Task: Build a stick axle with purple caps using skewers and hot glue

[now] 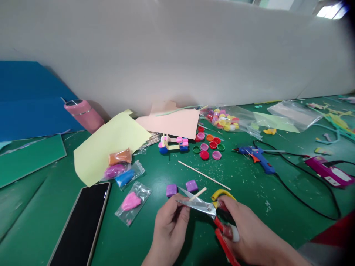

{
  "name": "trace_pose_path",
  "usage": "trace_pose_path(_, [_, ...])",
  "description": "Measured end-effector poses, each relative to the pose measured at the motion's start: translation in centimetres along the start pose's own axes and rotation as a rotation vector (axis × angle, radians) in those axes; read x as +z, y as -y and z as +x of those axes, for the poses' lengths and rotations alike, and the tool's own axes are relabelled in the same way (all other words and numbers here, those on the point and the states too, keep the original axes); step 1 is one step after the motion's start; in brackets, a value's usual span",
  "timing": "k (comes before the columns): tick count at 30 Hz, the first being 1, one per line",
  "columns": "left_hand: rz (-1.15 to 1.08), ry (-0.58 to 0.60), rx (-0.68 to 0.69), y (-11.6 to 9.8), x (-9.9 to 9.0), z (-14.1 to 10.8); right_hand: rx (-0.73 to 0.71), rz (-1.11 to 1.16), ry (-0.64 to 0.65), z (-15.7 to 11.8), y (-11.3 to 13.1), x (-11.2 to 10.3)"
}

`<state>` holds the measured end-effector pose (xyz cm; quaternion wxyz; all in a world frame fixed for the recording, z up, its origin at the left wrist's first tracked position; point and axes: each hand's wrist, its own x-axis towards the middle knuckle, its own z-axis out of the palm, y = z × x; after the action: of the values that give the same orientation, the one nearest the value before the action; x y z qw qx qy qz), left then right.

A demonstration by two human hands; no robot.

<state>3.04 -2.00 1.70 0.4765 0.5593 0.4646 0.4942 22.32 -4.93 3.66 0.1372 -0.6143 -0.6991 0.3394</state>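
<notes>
My left hand (171, 223) pinches one end of a short wooden stick (198, 194) between thumb and fingertips. The stick slants up to the right and lies between the parted blades of a pair of scissors (203, 207). Around the red and yellow scissor handles my right hand (244, 229) is closed. Just beyond my left hand are two purple clay blocks (172, 190). A long thin stick (203, 175) lies on the green table past the scissors. Farther back stands a small blue, pink and wooden model (173, 144).
Several coloured bottle caps (204, 154) lie behind the long stick. A blue glue gun (256, 155) with its cord and a purple power strip (327, 170) are at right. Clay packets (131, 201), a phone (81, 225) and a pink bottle (85, 115) occupy the left.
</notes>
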Motion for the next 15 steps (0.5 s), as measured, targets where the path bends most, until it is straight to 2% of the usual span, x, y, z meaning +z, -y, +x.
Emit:
trace_pose_path(7, [-0.033, -0.043, -0.028, -0.96, 0.35, -0.10, 0.030, -0.036, 0.050, 0.21, 0.93, 0.01])
trace_pose_path(11, [-0.011, -0.013, -0.018, -0.67, 0.26, -0.21, 0.041, -0.005, 0.046, 0.29, 0.74, 0.37])
trace_pose_path(15, [-0.036, 0.043, -0.054, -0.68, -0.22, -0.01, 0.002, 0.031, -0.012, 0.03, 0.00, 0.61])
